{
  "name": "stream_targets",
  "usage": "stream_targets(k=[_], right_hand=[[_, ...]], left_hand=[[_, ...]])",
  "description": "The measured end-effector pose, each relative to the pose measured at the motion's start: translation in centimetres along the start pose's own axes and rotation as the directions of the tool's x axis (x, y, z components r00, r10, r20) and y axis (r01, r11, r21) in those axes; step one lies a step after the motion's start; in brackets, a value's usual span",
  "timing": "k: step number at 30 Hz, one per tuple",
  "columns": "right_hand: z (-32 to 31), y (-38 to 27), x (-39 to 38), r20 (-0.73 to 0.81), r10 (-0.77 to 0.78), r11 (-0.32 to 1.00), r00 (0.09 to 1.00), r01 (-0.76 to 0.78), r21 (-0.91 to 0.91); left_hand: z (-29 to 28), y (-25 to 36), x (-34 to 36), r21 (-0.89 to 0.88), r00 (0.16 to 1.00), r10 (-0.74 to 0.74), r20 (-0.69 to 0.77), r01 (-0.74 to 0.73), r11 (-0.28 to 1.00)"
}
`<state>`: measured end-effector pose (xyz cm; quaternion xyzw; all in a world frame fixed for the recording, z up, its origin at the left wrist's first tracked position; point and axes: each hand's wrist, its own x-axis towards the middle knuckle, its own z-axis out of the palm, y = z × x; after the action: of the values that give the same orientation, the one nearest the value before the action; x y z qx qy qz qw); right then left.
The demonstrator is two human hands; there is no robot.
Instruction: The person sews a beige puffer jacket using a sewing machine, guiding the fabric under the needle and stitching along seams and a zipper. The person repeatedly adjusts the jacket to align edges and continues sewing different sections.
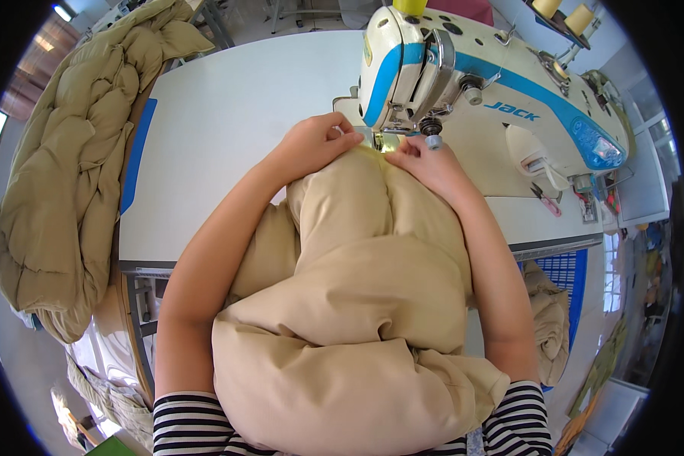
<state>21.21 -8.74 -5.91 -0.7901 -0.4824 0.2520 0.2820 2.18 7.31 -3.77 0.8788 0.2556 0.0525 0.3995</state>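
Observation:
A beige puffy quilted garment (pixel 342 304) is bunched over my lap and rises to the white-and-blue sewing machine (pixel 463 83). Its narrow edge lies at the lit presser foot (pixel 378 140). My left hand (pixel 319 144) is closed on that edge just left of the foot, thumb and fingertips curled together. My right hand (pixel 425 163) pinches the fabric just right of the foot and a little lower, fingers bent. Both forearms run along either side of the garment. The needle tip is too small to make out.
More beige quilted pieces (pixel 57 167) are heaped left of the white table (pixel 205 114). Pink-handled snips (pixel 546 199) lie at the table's right. A blue crate (pixel 562 270) with fabric stands below the right edge. Thread cones (pixel 577 19) are at the back right.

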Motion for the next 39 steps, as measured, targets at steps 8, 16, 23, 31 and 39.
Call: stream_targets(k=[8, 16, 23, 31, 39], right_hand=[[-0.3, -11.7, -16.8, 0.036, -0.853, 0.522, 0.521, 0.852, 0.03], [-1.8, -4.8, -19.9, 0.797, -0.239, 0.924, 0.554, 0.383, 0.011], [-7.9, -9.9, -20.5, -0.281, -0.711, 0.7, 0.644, 0.683, -0.207], [-13.3, -9.1, -21.3, 0.069, -0.635, 0.771, 0.77, 0.636, -0.005], [-9.5, -7.6, -18.5, 0.025, -0.635, 0.768, 0.772, 0.635, -0.08]], left_hand=[[-2.8, -1.7, -6.1, -0.769, 0.971, -0.114, 0.208, 0.235, 0.594], [-0.3, 3.4, -12.7, -0.79, 0.976, 0.172, 0.131, -0.002, 0.613], [0.4, 6.5, -13.9, -0.616, 0.88, 0.387, 0.275, -0.148, 0.774], [-3.3, 9.6, -19.7, 0.196, 0.874, -0.053, 0.483, -0.048, 0.979], [-7.5, 9.0, -20.6, 0.277, 0.986, 0.129, 0.109, -0.155, 0.948]])
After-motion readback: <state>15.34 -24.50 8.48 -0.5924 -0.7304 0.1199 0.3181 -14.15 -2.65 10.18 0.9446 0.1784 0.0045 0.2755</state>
